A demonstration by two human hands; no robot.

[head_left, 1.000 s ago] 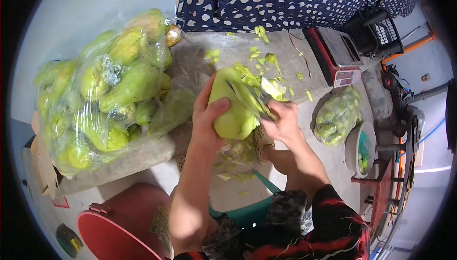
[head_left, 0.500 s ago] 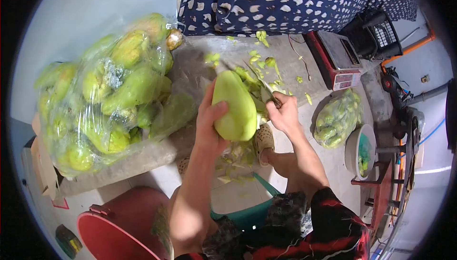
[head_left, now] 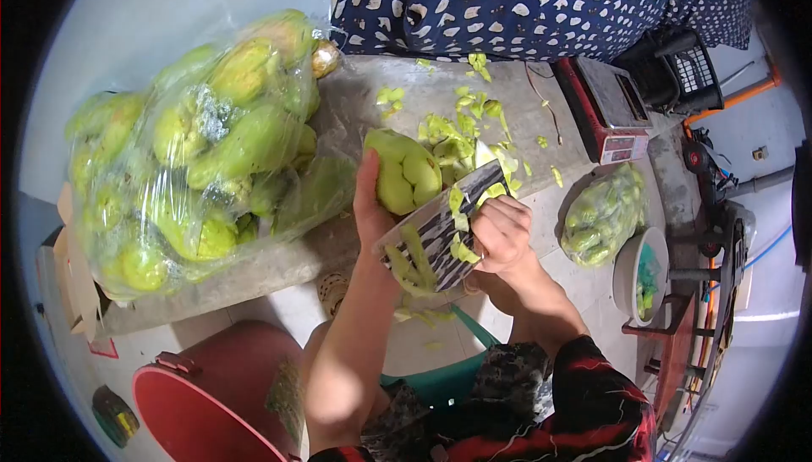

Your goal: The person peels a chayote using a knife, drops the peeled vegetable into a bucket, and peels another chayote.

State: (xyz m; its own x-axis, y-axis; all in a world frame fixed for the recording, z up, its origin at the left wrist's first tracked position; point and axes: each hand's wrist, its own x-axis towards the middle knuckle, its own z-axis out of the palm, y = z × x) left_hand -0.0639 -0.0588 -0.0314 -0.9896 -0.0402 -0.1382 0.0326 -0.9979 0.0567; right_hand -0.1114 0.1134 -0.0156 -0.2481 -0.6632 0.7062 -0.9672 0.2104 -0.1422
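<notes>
My left hand point(head_left: 372, 204) is wrapped around a pale green peeled fruit point(head_left: 406, 176) with a creased, lobed end; it could be a chayote or a green papaya. Closed around a broad-bladed knife point(head_left: 433, 218), my right hand point(head_left: 501, 232) is just to the right of the fruit. The blade lies tilted in front of the fruit's lower side, its wide face toward me, with strips of green peel stuck on it. My fingers hide the handle. Beyond both hands, green peelings point(head_left: 457, 134) are heaped on the concrete ledge point(head_left: 372, 94).
A clear plastic bag of green fruits point(head_left: 228, 157) fills the ledge's left side. A red weighing scale point(head_left: 596, 107) and black basket point(head_left: 677, 68) stand back right. On the floor are another bagged pile point(head_left: 602, 212), a white bucket point(head_left: 628, 280) and a red bin point(head_left: 211, 390).
The fruit has tipped so its creased end faces me. The knife has turned from nearly edge-on to broad face showing, and has come down and left across the fruit's lower side.
</notes>
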